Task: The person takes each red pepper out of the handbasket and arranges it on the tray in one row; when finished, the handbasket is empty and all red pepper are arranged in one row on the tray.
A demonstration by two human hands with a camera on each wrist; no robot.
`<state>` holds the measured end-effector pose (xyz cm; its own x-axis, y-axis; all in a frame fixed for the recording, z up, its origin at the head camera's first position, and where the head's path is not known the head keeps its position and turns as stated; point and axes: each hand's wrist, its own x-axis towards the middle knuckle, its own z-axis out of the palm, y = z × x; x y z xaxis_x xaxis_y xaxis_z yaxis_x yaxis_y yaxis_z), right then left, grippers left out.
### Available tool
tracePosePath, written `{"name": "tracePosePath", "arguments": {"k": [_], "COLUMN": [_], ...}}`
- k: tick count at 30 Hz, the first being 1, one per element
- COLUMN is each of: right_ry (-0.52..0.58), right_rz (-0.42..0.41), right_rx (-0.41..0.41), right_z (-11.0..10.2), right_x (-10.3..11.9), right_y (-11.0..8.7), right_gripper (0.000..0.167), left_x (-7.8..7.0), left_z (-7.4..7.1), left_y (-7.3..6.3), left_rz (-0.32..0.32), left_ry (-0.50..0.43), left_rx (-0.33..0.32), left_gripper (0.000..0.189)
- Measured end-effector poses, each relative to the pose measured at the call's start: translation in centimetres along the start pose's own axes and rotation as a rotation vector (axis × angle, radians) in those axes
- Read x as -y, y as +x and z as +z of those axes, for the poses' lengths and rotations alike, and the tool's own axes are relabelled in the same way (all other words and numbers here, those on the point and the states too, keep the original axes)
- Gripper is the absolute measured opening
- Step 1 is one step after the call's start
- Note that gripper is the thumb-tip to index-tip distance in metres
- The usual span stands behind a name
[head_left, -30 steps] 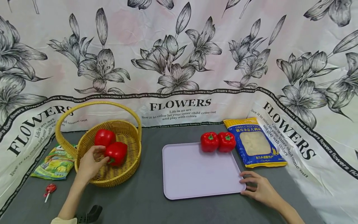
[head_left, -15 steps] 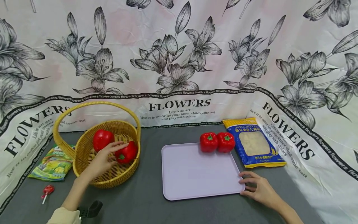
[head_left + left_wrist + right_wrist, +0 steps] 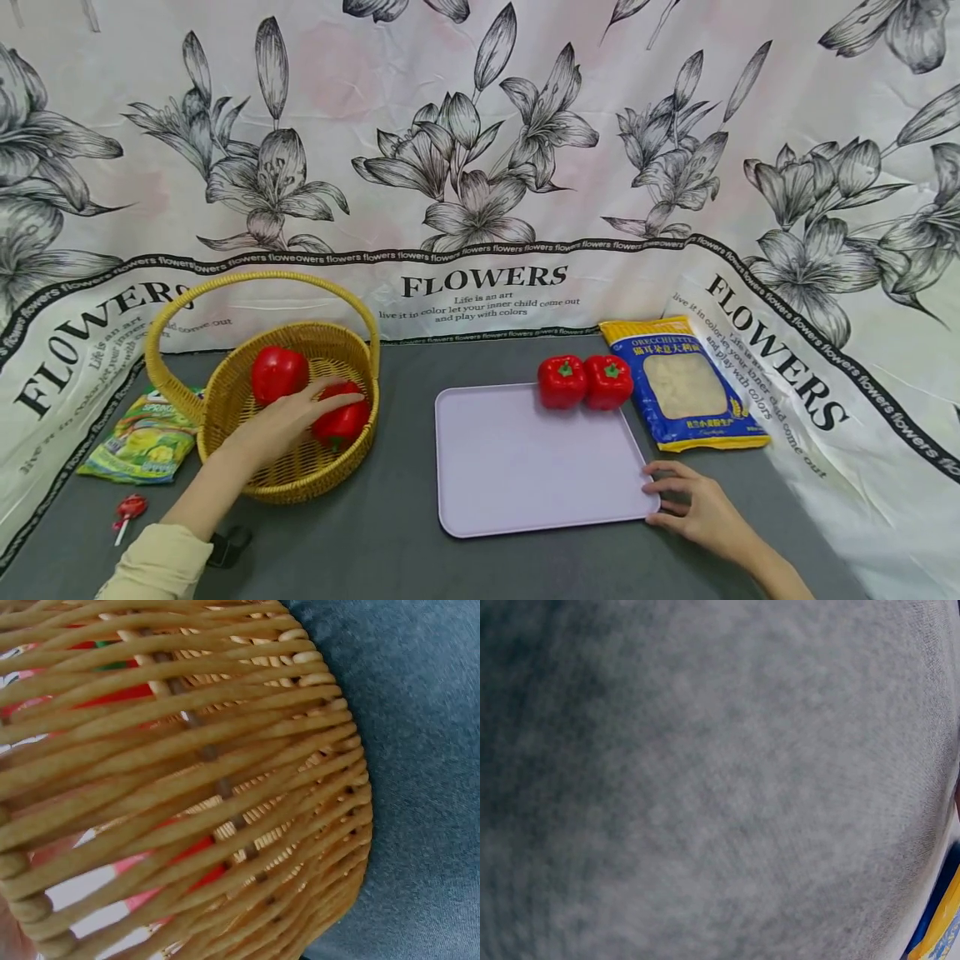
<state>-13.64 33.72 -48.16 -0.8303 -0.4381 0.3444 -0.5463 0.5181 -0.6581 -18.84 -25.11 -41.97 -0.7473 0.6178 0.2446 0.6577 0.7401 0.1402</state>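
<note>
Head view: left hand (image 3: 291, 418) over a red pepper (image 3: 341, 427) — grip unclear; right hand (image 3: 693, 510) relaxed against tray (image 3: 540, 467). Cupping both sides should steady the pepper.

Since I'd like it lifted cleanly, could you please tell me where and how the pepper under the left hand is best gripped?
I'd grip the pepper by opposite sides of its rounded body, coming from above: it sits inside the basket, whose raised wall would likely hinder a sideways reach.
</note>
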Motion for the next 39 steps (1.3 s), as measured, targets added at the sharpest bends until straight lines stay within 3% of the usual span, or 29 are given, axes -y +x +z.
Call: {"name": "tracePosePath", "arguments": {"k": [5, 10, 13, 19, 21, 27, 31, 39], "right_ry": [-0.019, -0.035, -0.030, -0.032, -0.032, -0.025, -0.022, -0.026], "right_rz": [0.040, 0.043, 0.043, 0.063, 0.064, 0.061, 0.063, 0.068], "right_rx": [0.008, 0.012, 0.010, 0.024, 0.022, 0.026, 0.031, 0.031], "right_z": [-0.2, -0.3, -0.3, -0.4, -0.4, -0.3, -0.4, -0.3], "right_x": [0.2, 0.3, 0.3, 0.3, 0.3, 0.3, 0.3, 0.3], "right_y": [-0.2, -0.2, -0.2, -0.2, -0.2, 0.0, 0.1, 0.1], "right_gripper": [0.030, 0.029, 0.030, 0.029, 0.030, 0.029, 0.029, 0.029], "left_x": [0.1, 0.2, 0.0, 0.0, 0.2, 1.0, 1.1, 2.2], "left_z": [0.2, 0.5, 0.5, 0.6, 0.7, 1.0, 0.8, 1.2], "left_y": [0.1, 0.0, 0.1, 0.3, 0.2, -0.1, -0.4, -0.9], "left_rz": [0.007, -0.022, -0.105, -0.346, -0.385, -0.379, -0.412, -0.437], "left_ry": [0.044, -0.017, -0.097, -0.361, -0.405, -0.530, -0.608, -0.858], "left_rx": [-0.059, -0.068, -0.068, -0.078, -0.085, -0.093, -0.103, -0.100], "left_gripper": [0.080, 0.074, 0.069, 0.067, 0.066, 0.069, 0.063, 0.064]}}
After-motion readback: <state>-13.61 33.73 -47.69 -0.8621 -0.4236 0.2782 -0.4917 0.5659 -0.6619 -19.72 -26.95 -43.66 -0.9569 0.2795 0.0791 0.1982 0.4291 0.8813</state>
